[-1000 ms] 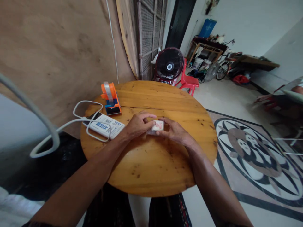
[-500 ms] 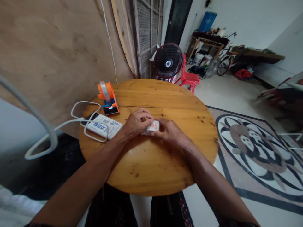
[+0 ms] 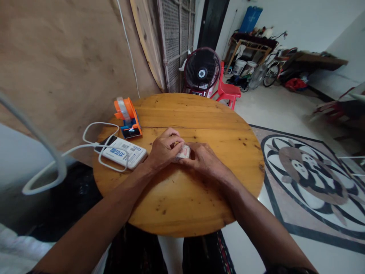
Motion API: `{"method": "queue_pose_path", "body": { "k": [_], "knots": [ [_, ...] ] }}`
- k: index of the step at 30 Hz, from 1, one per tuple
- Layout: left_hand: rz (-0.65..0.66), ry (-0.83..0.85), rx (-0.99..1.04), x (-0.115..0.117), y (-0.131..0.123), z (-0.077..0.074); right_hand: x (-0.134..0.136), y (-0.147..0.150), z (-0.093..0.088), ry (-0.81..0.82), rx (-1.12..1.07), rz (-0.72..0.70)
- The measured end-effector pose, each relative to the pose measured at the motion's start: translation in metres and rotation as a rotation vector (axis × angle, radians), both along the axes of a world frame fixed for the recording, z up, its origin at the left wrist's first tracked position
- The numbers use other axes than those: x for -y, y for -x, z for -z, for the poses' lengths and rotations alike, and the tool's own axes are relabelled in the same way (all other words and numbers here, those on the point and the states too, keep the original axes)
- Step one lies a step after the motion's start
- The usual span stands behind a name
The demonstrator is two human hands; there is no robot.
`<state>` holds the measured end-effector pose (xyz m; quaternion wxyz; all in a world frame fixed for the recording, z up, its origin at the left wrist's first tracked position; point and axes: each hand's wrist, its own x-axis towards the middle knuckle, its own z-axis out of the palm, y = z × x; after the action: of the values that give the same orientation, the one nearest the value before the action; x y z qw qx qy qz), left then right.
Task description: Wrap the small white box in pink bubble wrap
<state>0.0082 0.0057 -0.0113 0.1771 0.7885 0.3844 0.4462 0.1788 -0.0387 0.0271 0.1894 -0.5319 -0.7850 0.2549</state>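
Observation:
Between my two hands, at the middle of the round wooden table (image 3: 176, 201), is a small whitish packet (image 3: 184, 152) with red print; its exact kind is too small to tell. My left hand (image 3: 165, 148) is closed on its left end, thumb and fingers pinched together there. From the other side my right hand (image 3: 201, 156) grips it, with the thumb on the near edge and the fingers curled round the far edge. The fingers cover part of the packet, and it sits at or just above the tabletop.
Left of my hands lies a white power bank (image 3: 124, 152) with a looped white cable (image 3: 85, 145). Behind it stands an orange and blue tape dispenser (image 3: 128, 118). Beyond the table are a fan (image 3: 202, 72) and a red chair (image 3: 228, 90). A wooden board wall (image 3: 71, 49) rises at left.
Both hands stay on the packet with small finger shifts, and its red print looks more covered or tilted. The whole view has moved slightly.

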Motion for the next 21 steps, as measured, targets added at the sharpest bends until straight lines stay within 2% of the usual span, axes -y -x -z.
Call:
{"method": "queue_pose_path", "body": {
  "k": [7,15,21],
  "knots": [
    [0.065,-0.027,-0.036,-0.001,0.003,-0.001,-0.001,0.0,0.001,-0.019,0.037,0.002],
    [0.124,-0.141,-0.169,-0.005,0.013,-0.002,-0.003,-0.002,0.003,-0.03,0.066,-0.015],
    [0.129,-0.135,-0.207,-0.005,0.015,0.0,-0.005,-0.001,0.002,0.0,0.079,-0.001]
  ]
}}
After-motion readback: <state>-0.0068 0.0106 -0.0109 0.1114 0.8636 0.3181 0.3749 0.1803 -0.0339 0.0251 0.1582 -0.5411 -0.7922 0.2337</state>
